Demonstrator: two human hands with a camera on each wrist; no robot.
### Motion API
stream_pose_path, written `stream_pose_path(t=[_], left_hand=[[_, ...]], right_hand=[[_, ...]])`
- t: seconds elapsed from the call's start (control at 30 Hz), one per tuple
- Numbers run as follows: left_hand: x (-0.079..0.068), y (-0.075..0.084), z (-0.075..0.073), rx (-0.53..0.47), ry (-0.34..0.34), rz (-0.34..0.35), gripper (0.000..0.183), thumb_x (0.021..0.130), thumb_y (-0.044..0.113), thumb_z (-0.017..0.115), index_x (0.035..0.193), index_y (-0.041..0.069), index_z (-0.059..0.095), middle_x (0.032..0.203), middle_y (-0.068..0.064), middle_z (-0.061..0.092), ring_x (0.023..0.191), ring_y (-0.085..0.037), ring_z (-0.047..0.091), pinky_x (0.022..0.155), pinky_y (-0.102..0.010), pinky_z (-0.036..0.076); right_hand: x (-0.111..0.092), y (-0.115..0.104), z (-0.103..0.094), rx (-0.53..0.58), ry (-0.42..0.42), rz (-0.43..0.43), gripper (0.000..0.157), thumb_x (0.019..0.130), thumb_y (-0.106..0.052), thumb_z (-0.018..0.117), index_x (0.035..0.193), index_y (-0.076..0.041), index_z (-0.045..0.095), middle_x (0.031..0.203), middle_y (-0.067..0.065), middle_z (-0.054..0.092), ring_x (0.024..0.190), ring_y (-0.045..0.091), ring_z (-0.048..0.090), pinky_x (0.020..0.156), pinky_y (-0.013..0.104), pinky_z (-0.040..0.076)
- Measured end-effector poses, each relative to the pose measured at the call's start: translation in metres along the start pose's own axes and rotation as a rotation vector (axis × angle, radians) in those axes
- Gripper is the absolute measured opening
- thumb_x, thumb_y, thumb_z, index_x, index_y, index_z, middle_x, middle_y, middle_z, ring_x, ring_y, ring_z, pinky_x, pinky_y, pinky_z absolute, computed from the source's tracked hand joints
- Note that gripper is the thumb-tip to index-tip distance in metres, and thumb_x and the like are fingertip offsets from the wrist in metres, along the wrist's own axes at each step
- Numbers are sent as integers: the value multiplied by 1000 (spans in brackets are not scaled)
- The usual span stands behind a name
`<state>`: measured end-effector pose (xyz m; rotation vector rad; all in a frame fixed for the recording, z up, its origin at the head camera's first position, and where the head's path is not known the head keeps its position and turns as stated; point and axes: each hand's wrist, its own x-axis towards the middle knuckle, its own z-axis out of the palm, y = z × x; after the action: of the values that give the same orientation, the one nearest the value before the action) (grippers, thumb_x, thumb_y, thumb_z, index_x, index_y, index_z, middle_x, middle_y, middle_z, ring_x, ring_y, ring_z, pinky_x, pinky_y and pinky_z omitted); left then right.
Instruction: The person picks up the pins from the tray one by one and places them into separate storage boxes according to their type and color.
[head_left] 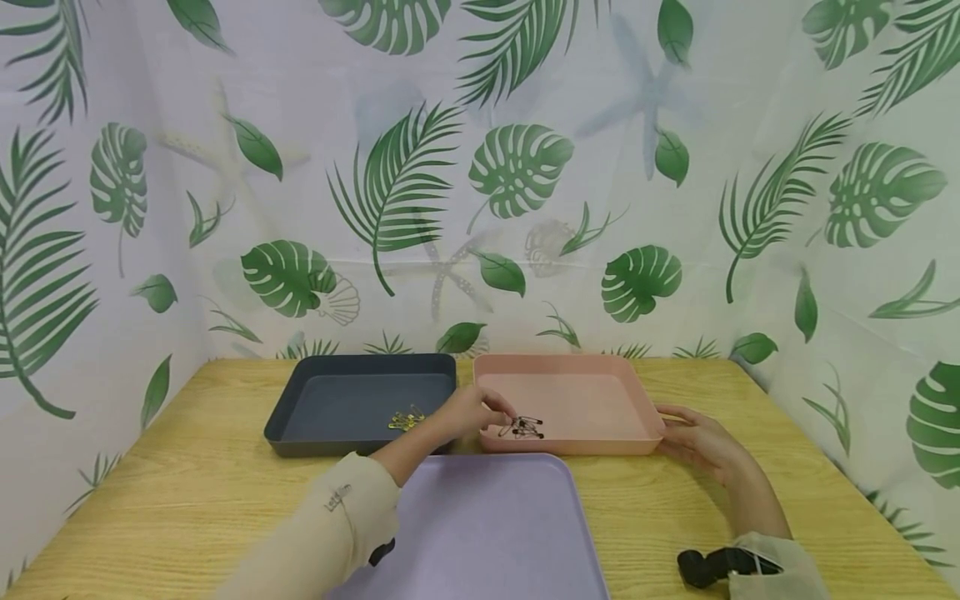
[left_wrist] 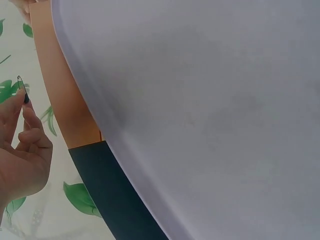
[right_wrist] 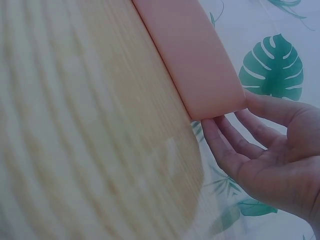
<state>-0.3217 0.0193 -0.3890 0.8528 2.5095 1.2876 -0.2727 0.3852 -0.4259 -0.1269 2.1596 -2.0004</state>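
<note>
In the head view my left hand (head_left: 468, 410) is over the near left corner of the pink tray (head_left: 570, 400), just above a small pile of black safety pins (head_left: 527, 427). The left wrist view shows its thumb and index finger pinching one black safety pin (left_wrist: 21, 87), which stands up from the fingertips. At the tray's right side is my right hand (head_left: 701, 446). Its fingers (right_wrist: 227, 142) touch the outer wall near the corner, with one digit at the rim. Several gold safety pins (head_left: 407, 418) lie in the dark grey tray (head_left: 322, 447), partly behind the left wrist.
A lavender tray (head_left: 510, 533) lies on the wooden table (head_left: 150, 500) in front of both other trays, partly under the left sleeve. Behind the table hangs a white leaf-print cloth (head_left: 420, 317), which also runs along both sides.
</note>
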Motion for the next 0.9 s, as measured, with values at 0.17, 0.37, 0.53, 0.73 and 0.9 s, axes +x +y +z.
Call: stream_pose_path(t=[0.17, 0.37, 0.53, 0.73, 0.9], left_hand=[[10, -2, 0, -32, 23, 4, 13, 87, 3, 62, 93, 1, 72, 91, -8, 67, 80, -26, 59, 59, -27, 47], [19, -2, 0, -42, 56, -18, 13, 86, 4, 62, 94, 1, 72, 89, -5, 68, 82, -24, 59, 64, -34, 50], [24, -1, 1, -66, 71, -40, 13, 87, 3, 61, 94, 0, 72, 89, -6, 68, 80, -17, 59, 71, -43, 49], [29, -3, 3, -73, 96, -53, 12, 87, 3, 62, 94, 1, 72, 89, -6, 68, 77, -13, 58, 71, -41, 50], [31, -5, 6, -93, 124, -54, 12, 86, 2, 62, 93, 0, 72, 88, -7, 67, 75, -15, 58, 63, -31, 50]], right_hand=[[0, 0, 0, 13, -4, -1, 58, 94, -4, 49, 141, 11, 17, 125, 18, 47, 100, 18, 57, 89, 37, 44], [1, 1, -1, 24, 0, 0, 58, 94, -3, 49, 140, 12, 17, 125, 17, 48, 100, 18, 57, 89, 36, 44], [1, 1, 0, 11, 7, 2, 58, 94, -4, 50, 140, 11, 18, 126, 19, 47, 101, 18, 57, 89, 36, 45], [0, 0, 1, -5, 10, 4, 59, 94, -4, 49, 141, 11, 17, 127, 21, 45, 101, 19, 57, 89, 36, 45], [0, 0, 1, -24, 9, 6, 59, 95, -5, 49, 141, 11, 16, 130, 23, 43, 102, 18, 57, 89, 36, 44]])
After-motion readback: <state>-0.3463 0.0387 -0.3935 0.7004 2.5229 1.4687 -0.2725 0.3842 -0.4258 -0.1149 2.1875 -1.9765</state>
